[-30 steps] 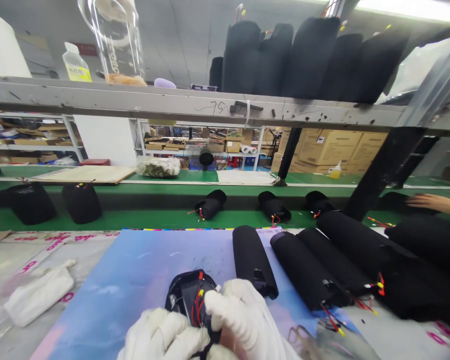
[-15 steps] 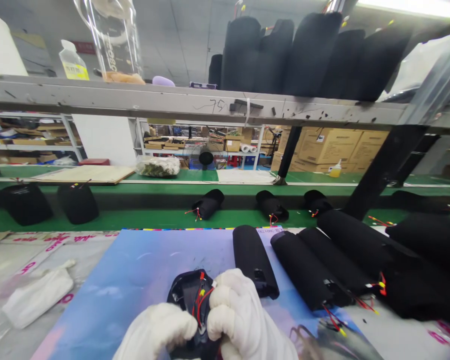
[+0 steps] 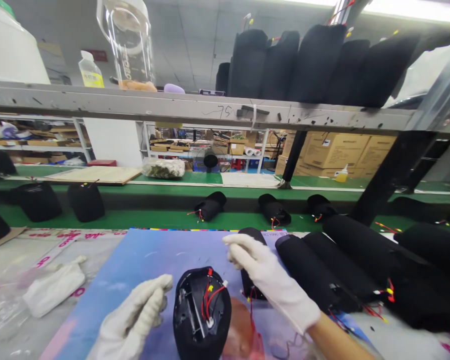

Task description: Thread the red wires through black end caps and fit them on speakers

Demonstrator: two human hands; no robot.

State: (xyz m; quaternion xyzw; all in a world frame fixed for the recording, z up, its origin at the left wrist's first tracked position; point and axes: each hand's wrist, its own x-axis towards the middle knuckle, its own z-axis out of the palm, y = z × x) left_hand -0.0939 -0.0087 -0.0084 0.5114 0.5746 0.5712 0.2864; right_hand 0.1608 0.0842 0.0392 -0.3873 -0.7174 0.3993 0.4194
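A black fabric-covered cylinder (image 3: 200,320) stands on the blue printed sheet with its end face towards me. Red wires (image 3: 206,300) with red, yellow and white connectors come out of that face. My left hand (image 3: 137,310), in a white glove, is just left of it, fingers loosely bent and holding nothing. My right hand (image 3: 260,267), also white-gloved, reaches over another black cylinder (image 3: 252,290) lying behind to the right, its fingers stretched forward. That cylinder is partly hidden by the hand, and whether they touch I cannot tell.
Several black cylinders (image 3: 307,270) with wires lie on the right. More lie on the green conveyor (image 3: 150,217) beyond, and others stand on the shelf (image 3: 195,107) above. A crumpled white glove (image 3: 54,287) lies on plastic film at left. A dark post (image 3: 386,175) rises at right.
Both hands have come off the wired end of the near cylinder. My right hand has moved forward and right to the other cylinder; my left has drawn aside to the left.
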